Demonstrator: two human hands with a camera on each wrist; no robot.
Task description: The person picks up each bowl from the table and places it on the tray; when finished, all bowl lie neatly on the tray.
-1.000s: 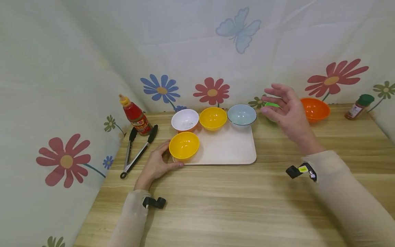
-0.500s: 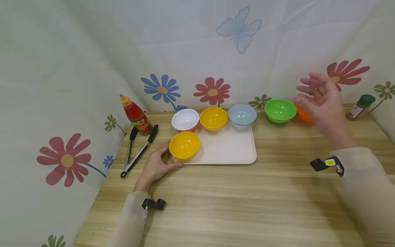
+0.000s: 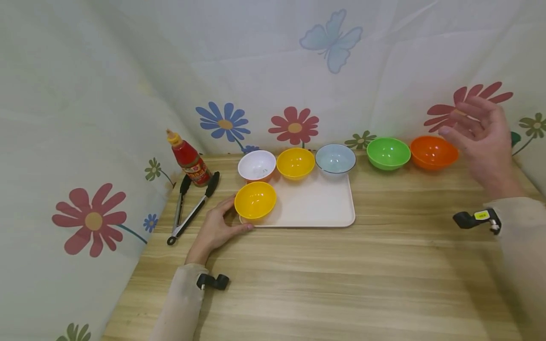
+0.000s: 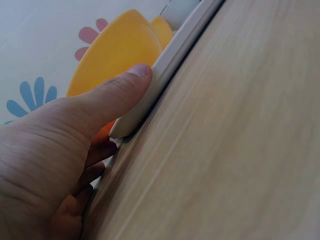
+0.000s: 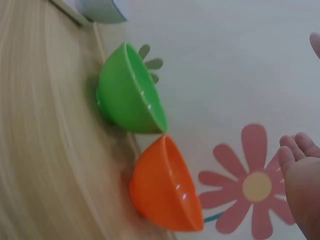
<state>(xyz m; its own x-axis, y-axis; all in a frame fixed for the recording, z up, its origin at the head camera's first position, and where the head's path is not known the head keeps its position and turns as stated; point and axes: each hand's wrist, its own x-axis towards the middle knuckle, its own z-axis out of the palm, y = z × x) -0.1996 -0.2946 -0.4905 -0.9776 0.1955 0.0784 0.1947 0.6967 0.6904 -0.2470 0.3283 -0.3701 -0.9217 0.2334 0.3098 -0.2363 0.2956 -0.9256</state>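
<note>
My left hand (image 3: 218, 228) grips the front-left corner of a white tray (image 3: 313, 208), its thumb along the front rim. In the left wrist view its fingers (image 4: 100, 152) curl at the corner. A yellow bowl (image 3: 255, 201) sits on that corner, beside the hand. Along the tray's back stand a bowl with a white inside (image 3: 257, 166), another yellow bowl (image 3: 295, 163) and a pale blue bowl (image 3: 335, 159). My right hand (image 3: 486, 137) is raised, fingers loosely bent, holding nothing. It is just right of an orange bowl (image 3: 434, 152), with a green bowl (image 3: 388, 153) beside that.
Left of the tray, black-handled tongs (image 3: 192, 213) lie spread on the wooden table (image 3: 307, 279). A red sauce bottle (image 3: 189, 161) with a yellow cap stands behind them. A green-capped bottle (image 3: 515, 138) is mostly hidden by my right hand. A flowered cloth (image 3: 239, 57) hangs behind the table.
My right hand has moved right, away from in front of the green bowl and past the orange one, uncovering both. My left hand and the bowls have stayed put.
</note>
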